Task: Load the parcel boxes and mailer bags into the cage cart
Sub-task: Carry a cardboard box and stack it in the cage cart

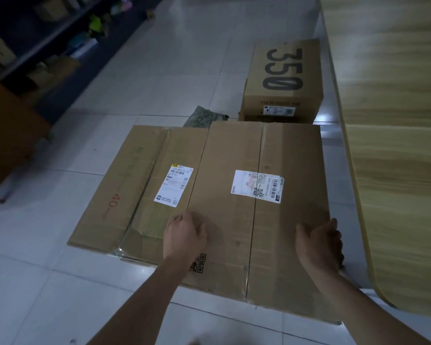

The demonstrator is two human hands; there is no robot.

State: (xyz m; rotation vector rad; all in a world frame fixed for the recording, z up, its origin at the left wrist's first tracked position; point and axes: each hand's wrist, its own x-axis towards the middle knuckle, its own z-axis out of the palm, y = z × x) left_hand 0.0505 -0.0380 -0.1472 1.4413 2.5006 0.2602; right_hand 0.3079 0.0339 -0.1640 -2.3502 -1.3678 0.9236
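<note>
Big parcel box (259, 207) on floor tiles (60, 282), btwn flatter box (135, 183) & wood table (396, 145). Left hand (184, 232) & right hand (319, 242) curl over its opp. side edges. Stiff, prob. heavy; grip low, under edges.

Behind the large box (234, 232), a mailer bag (201, 117) is mostly hidden. The fingers of the right hand (320, 242) are concealed past that box's right edge, and its label (258, 186) cannot be read.

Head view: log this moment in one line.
large box: on floor | left hand: grips left edge | right hand: grips right edge | 350 box, mailer bag: behind | cage cart: not in view
</note>
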